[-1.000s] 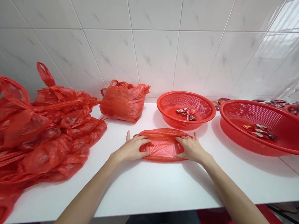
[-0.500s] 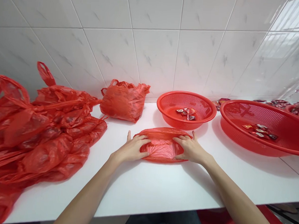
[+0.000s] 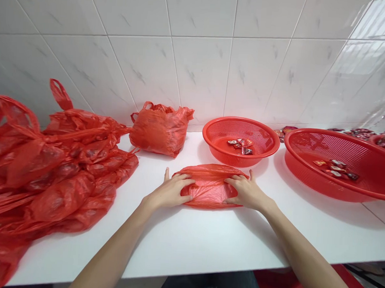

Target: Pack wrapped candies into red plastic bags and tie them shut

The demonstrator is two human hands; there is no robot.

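Note:
A thin red plastic bag (image 3: 211, 189) lies on the white table in front of me, its mouth spread wide toward me. At its left end, my left hand (image 3: 172, 190) is hooked over the rim, fingers and thumb reaching inside. Gripping the opposite end in the same way is my right hand (image 3: 246, 192). Creased film shows in the mouth between them, and I see no contents there. Just behind the bag stands a round red mesh basket (image 3: 240, 159) with several small wrapped candies (image 3: 241, 145) in it.
Filled red plastic bags (image 3: 64, 176) are heaped at the left. Another full bag (image 3: 161, 131) stands by the tiled wall. A larger red basket (image 3: 326, 185) with several wrapped pieces (image 3: 336, 168) is at the right. More packets (image 3: 359, 133) lie behind it. The table's front edge (image 3: 205, 275) is near me.
Both hands stay at the bag's ends, almost unmoved. The film inside the mouth has shifted slightly and its creases look different.

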